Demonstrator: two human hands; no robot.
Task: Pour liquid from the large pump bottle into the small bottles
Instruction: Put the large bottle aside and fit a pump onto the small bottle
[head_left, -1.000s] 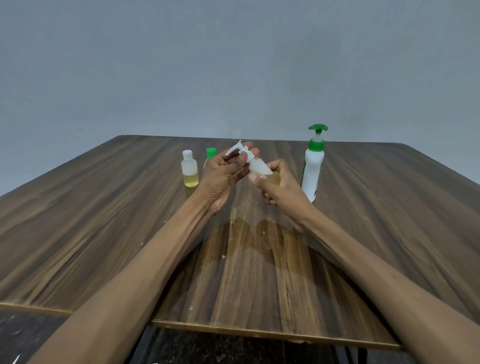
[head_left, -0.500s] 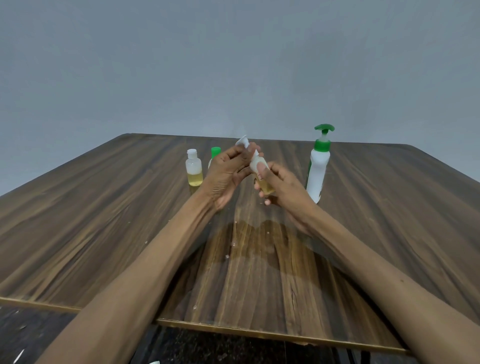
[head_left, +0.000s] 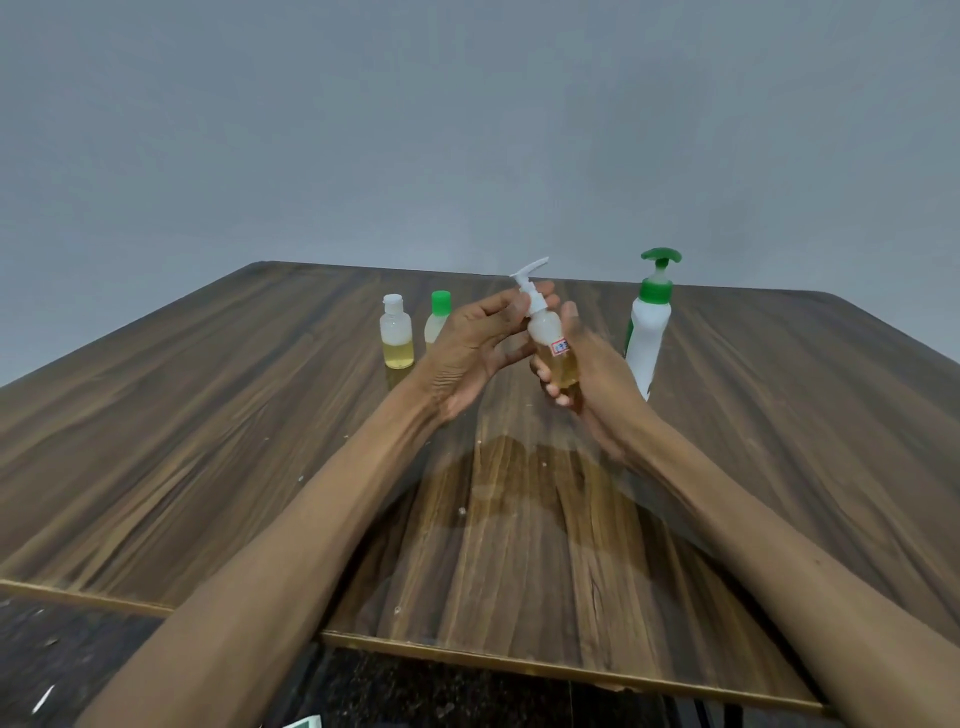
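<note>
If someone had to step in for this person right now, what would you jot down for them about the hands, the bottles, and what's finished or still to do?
Right hand: grips the small pump bottle upright above the table; it holds some yellow liquid.
Left hand: fingers at that bottle's white pump top; whether they pinch it is unclear.
Large pump bottle: standing to the right, pump on, untouched.
White-capped small bottle and green-capped small bottle: standing to the left; the white-capped one holds yellow liquid, the other is partly hidden.
Done: liquid is in at least two small bottles.
Left: check the pump top is tight, set the bottle down.
</note>
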